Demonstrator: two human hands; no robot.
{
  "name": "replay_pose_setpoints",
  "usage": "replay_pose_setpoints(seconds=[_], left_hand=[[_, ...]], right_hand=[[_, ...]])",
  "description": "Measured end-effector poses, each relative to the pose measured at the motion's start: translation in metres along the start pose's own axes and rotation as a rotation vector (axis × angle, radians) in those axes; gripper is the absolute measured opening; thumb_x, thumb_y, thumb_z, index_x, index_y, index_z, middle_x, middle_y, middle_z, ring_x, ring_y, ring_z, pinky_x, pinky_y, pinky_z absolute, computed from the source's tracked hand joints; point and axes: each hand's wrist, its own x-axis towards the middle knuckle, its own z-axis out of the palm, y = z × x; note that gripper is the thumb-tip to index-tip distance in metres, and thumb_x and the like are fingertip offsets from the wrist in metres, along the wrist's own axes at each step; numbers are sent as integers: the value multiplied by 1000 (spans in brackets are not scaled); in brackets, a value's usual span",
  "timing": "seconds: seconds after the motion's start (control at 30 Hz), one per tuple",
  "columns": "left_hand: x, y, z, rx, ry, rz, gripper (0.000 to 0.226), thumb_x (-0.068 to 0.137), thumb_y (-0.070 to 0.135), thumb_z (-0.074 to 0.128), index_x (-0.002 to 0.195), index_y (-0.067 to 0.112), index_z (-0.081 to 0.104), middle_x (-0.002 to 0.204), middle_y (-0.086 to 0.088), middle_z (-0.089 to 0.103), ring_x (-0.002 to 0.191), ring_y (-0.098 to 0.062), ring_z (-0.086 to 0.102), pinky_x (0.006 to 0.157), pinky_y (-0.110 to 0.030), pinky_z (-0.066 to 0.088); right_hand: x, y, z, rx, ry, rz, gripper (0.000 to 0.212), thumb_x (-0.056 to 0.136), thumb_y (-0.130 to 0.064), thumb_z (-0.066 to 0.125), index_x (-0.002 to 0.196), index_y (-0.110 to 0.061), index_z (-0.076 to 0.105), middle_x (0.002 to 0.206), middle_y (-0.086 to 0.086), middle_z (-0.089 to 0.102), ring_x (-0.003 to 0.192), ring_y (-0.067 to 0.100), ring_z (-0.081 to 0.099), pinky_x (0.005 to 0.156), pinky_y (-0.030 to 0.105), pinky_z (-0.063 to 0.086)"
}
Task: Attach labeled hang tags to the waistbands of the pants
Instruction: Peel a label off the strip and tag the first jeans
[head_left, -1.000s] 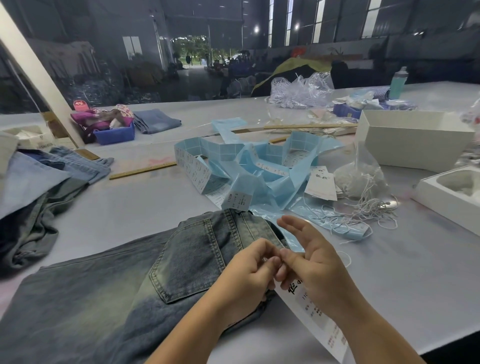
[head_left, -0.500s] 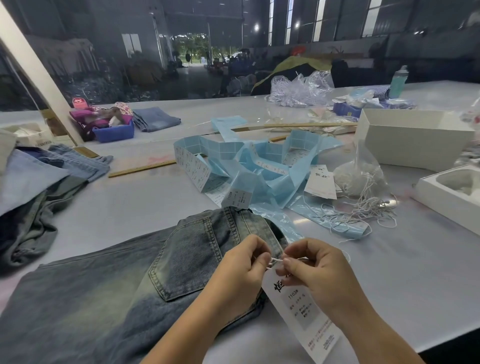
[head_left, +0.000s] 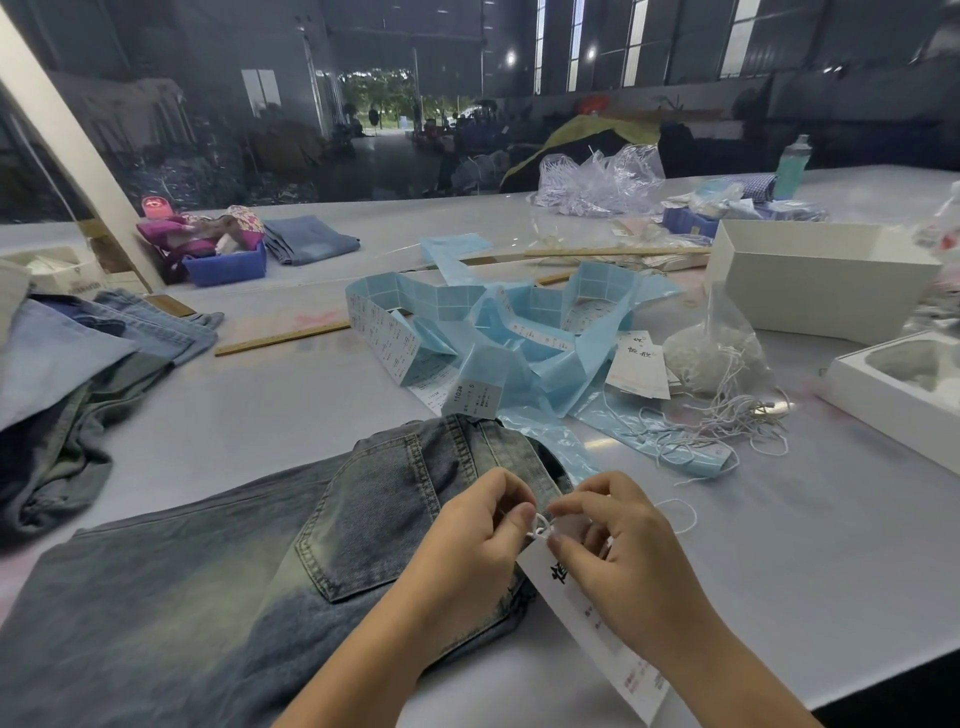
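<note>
Garment factory finishing hall: long white worktable (head_left: 779, 545), denim stacks (head_left: 78, 374), blue label strips (head_left: 519, 332), bagged tag strings (head_left: 717, 358), wooden rulers (head_left: 280, 340), dim high-roofed warehouse interior with open doorway (head_left: 382, 106) behind

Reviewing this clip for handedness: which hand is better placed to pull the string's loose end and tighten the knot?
Probably the right hand: the string's free tail loops out to its side, while the left hand pinches the knot at the jeans waistband.
</note>
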Motion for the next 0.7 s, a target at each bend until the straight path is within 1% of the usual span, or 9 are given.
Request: replay_pose_setpoints(seconds=[0.03,0.1,0.17,0.27,0.37,0.43,0.53,0.6,0.7], left_hand=[[0,1,0,-7,1,-4,19,97,18,55,83,30,57,66,18,57,57,1,44,56,-13,37],[0,2,-1,-20,4,-9,18,97,17,55,84,28,58,66,17,57,58,0,44,57,-14,38],[-1,4,-1,-32,1,-16,18,97,15,55,84,26,58,67,16,57,59,-1,46,57,-15,39],[-2,5,-2,-38,5,-19,18,97,13,55,84,25,58,66,13,58,58,0,46,56,-14,39],[-3,4,-4,-58,21,-30,16,97,13,55,85,23,59,66,9,56,55,0,45,53,-14,38],[-4,5,-5,-91,36,-47,16,97,14,56,84,23,60,65,8,58,53,-1,47,51,-15,38],[-4,9,-4,-245,95,-74,13,97,8,56,88,14,62,69,3,64,57,-6,53,51,-19,45],[-3,13,-3,-371,137,-88,11,98,5,54,91,6,62,75,-3,67,62,-10,56,54,-24,51],[-2,20,-2,-502,152,-90,9,97,4,54,91,4,60,86,-2,74,65,-11,58,57,-25,53]], right_hand=[[-1,0,1,-29,7,-20,24,78,-12,76,90,-31,72,97,-15,53,66,12,57,62,16,46],[-4,0,4,-86,11,-66,21,77,-17,76,92,-31,71,101,-17,48,72,8,56,62,13,44],[-4,0,5,-85,-2,-86,14,78,-20,78,85,-28,71,99,-15,48,74,4,54,63,9,41],[-2,1,6,-70,18,-75,14,80,-13,78,75,-24,69,94,-11,51,74,6,55,65,9,39],[-3,-3,3,-42,93,-98,21,79,-7,77,72,-24,67,88,-11,56,72,8,57,61,8,39],[-4,-5,-1,-6,152,-114,26,80,-3,76,71,-26,64,75,-10,60,65,8,58,56,9,38],[-6,-10,-3,88,195,-90,26,82,-2,74,70,-23,65,60,-7,63,52,8,57,50,10,39],[-7,-14,-4,168,212,-59,26,81,1,74,69,-21,68,59,-7,64,51,5,56,51,9,40],[-7,-19,-8,305,211,-6,24,81,0,73,72,-22,71,63,-6,68,55,5,60,54,10,44]])
